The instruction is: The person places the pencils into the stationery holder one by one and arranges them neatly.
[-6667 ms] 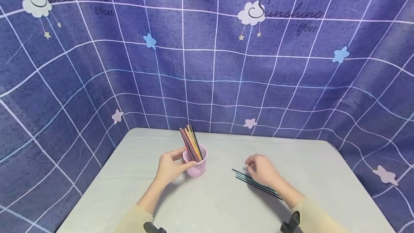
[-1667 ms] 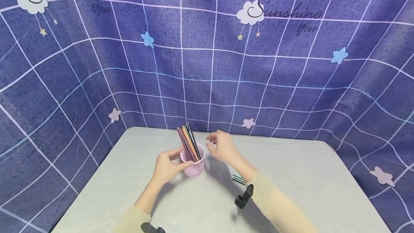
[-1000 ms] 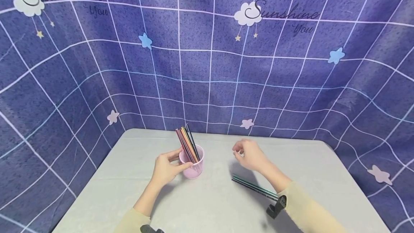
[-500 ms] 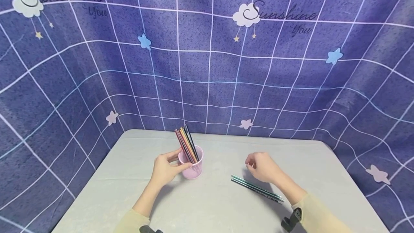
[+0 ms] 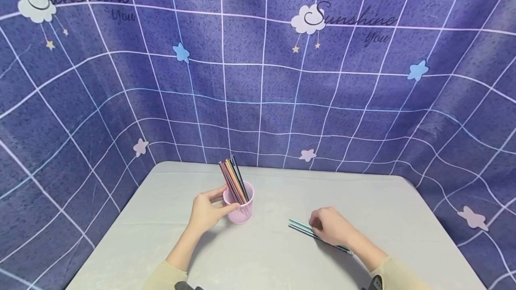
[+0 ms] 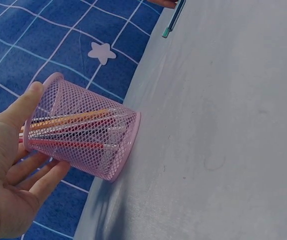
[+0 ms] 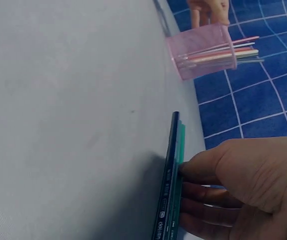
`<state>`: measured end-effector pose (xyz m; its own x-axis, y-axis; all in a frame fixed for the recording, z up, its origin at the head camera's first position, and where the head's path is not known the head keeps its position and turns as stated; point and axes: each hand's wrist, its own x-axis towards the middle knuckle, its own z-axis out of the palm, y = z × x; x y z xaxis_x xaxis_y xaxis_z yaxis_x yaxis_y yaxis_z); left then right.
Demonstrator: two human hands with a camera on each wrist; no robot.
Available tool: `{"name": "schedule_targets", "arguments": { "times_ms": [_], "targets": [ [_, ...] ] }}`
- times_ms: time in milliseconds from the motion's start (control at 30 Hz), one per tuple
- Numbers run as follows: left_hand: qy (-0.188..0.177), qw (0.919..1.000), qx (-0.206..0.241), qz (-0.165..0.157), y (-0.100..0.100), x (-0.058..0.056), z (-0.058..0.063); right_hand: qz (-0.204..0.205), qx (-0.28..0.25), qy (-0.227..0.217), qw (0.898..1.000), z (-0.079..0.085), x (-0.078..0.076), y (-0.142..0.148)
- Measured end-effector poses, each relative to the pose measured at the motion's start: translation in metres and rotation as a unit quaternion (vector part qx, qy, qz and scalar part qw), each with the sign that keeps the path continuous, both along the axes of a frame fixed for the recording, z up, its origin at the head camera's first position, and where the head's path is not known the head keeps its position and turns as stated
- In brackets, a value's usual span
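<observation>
My left hand (image 5: 207,211) holds a pink mesh pencil cup (image 5: 240,214) by its rim, with the thumb and fingers on opposite sides. Several coloured pencils (image 5: 234,180) lean leftward out of it, red, yellow and black among them. In the left wrist view their lower ends show through the mesh (image 6: 83,130). On the right, a few dark and green pencils (image 5: 300,228) lie side by side on the table. My right hand (image 5: 332,226) is down over them, its thumb and curled fingers at the green pencil (image 7: 182,142); the fingertips are partly hidden.
A pale grey cloth covers the table (image 5: 258,258). Behind and beside it hangs a blue-purple curtain (image 5: 258,79) with a white grid, stars and clouds. Black straps with small devices sit on both wrists.
My right hand has moved from beside the cup back right and down onto the lying pencils. Another dark pencil than 6.7 seconds ago stands in the cup. My left hand keeps its hold.
</observation>
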<state>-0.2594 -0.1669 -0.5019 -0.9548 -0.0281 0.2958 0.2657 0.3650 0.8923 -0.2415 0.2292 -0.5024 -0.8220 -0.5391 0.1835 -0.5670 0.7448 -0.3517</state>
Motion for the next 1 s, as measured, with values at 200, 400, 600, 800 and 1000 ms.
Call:
{"name": "schedule_targets", "arguments": {
  "times_ms": [200, 400, 600, 800, 1000],
  "targets": [
    [-0.003, 1.0000, -0.004, 0.001, 0.001, 0.002, 0.001, -0.001, -0.004, -0.009, 1.000, 0.004, 0.006, -0.002],
    [-0.006, 1.0000, -0.005, 0.003, 0.002, 0.001, 0.001, -0.007, 0.002, -0.011, 1.000, 0.007, 0.004, -0.001],
    [-0.005, 1.0000, -0.001, 0.001, 0.003, 0.001, 0.001, -0.022, -0.012, 0.040, 0.999, 0.024, -0.009, 0.000],
    [-0.008, 1.0000, -0.003, 0.001, 0.003, 0.001, 0.001, -0.044, -0.040, 0.092, 0.994, 0.049, -0.024, -0.006],
    [-0.007, 1.0000, 0.004, 0.001, 0.002, 0.002, 0.003, -0.054, -0.062, 0.117, 0.990, 0.067, -0.038, -0.028]
  ]
}}
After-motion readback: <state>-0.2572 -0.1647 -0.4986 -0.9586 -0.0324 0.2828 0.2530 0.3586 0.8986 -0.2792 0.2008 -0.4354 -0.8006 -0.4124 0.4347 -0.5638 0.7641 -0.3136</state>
